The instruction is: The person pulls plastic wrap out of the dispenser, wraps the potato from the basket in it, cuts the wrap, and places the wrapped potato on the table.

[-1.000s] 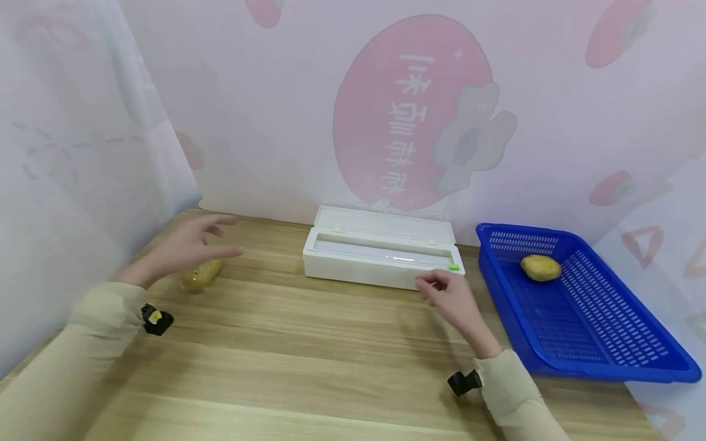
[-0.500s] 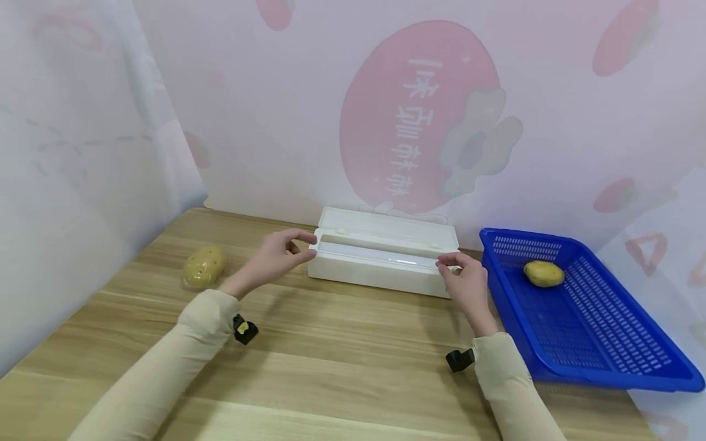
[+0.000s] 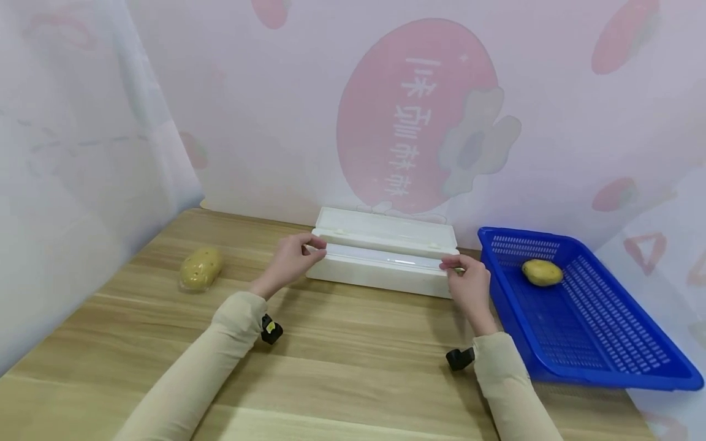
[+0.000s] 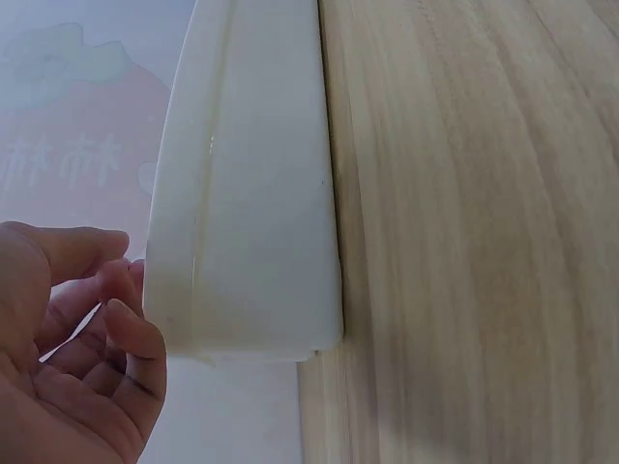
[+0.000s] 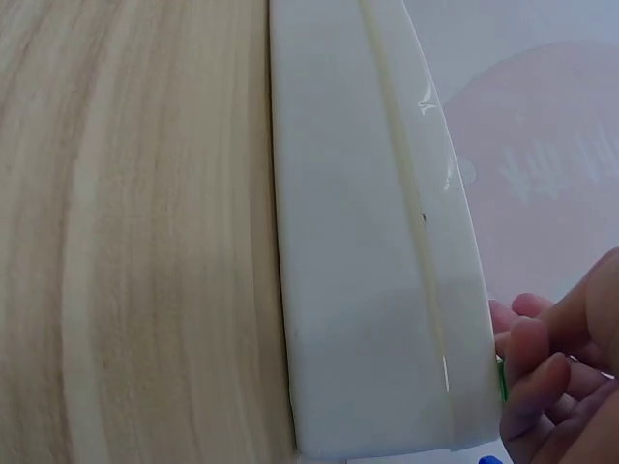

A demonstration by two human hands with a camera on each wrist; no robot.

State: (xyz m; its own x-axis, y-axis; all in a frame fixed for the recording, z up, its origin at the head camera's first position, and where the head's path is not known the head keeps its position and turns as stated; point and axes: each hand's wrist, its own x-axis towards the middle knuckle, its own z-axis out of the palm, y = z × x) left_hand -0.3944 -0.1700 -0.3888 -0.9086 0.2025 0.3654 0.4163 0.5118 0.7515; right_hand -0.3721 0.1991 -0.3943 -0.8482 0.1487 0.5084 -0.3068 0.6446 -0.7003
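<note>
A long white cling film dispenser [image 3: 380, 274] stands at the back of the table with its hinged lid [image 3: 386, 226] raised behind it. Clear cling film [image 3: 408, 262] shines along its top. At the left end, my left hand [image 3: 289, 260] pinches the film's edge, thumb and fingertips together. My right hand [image 3: 469, 285] pinches the film at the opposite end, beside a green slider [image 5: 502, 382] mostly hidden by the fingers. Both wrist views show curled fingers right at the dispenser's top edge.
On the left of the wooden table [image 3: 331, 361] lies a potato wrapped in clear film [image 3: 201, 268]. A blue plastic basket [image 3: 510, 331] stands at the right, holding one yellow potato [image 3: 542, 272]. A printed backdrop [image 3: 265, 122] rises behind the table.
My left hand has come right from above the wrapped potato to the dispenser's left end, its fingers closing together. My right hand has shifted slightly right and closed on the film at its end.
</note>
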